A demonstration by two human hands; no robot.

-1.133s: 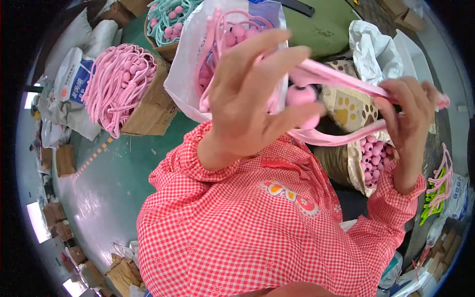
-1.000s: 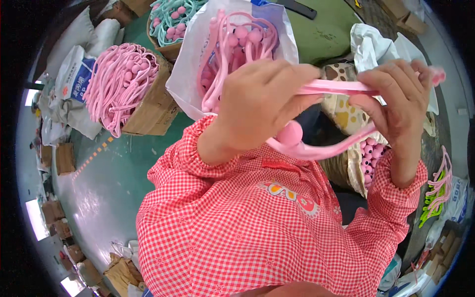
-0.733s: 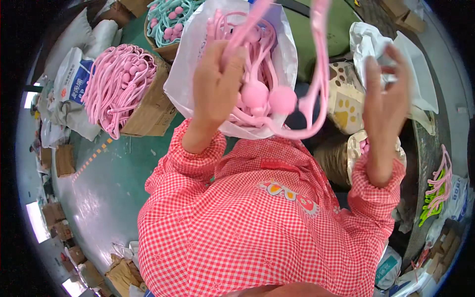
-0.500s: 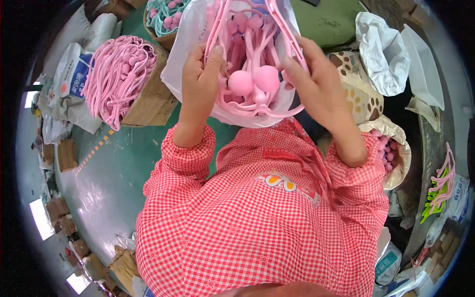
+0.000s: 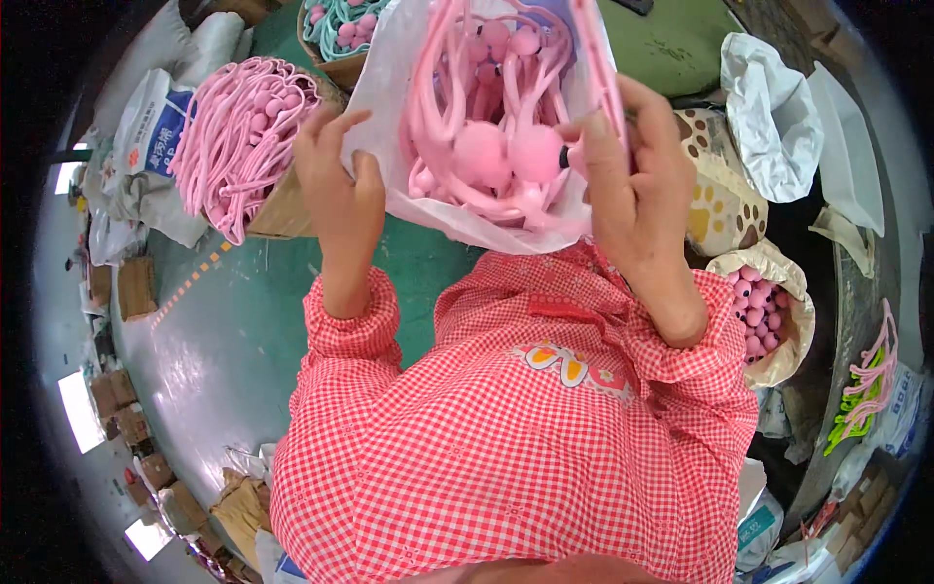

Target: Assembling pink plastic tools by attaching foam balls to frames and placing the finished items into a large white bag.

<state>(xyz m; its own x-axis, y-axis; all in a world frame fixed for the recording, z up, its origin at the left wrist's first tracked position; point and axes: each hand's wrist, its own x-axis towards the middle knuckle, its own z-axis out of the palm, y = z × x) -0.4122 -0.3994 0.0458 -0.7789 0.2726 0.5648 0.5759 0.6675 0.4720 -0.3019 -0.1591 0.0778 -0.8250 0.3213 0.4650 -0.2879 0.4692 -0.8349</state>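
My right hand (image 5: 642, 185) pinches a pink rubbery strap (image 5: 599, 58) at the right side of a white plastic bag (image 5: 384, 88). A small pink ball with a black end (image 5: 573, 157) sits by its fingertips. Inside the bag lie tangled pink straps (image 5: 449, 92) and two large pink balls (image 5: 508, 154), slightly blurred. My left hand (image 5: 341, 190) is empty, fingers apart, between the bag and a cardboard box (image 5: 282, 214). That box is heaped with pink straps and balls (image 5: 243, 131), just beyond my left fingers.
A box of teal straps with pink balls (image 5: 341, 29) stands at the far left of the bag. To the right are a paw-print cushion (image 5: 720, 185), a crumpled white bag (image 5: 769, 117) and a sack of pink balls (image 5: 759, 311). Pink and green straps (image 5: 864, 380) lie farther right.
My left hand has let go of the pink strap and moved left toward the box, its fingers spreading. My right hand keeps its strap, which has swung more upright.
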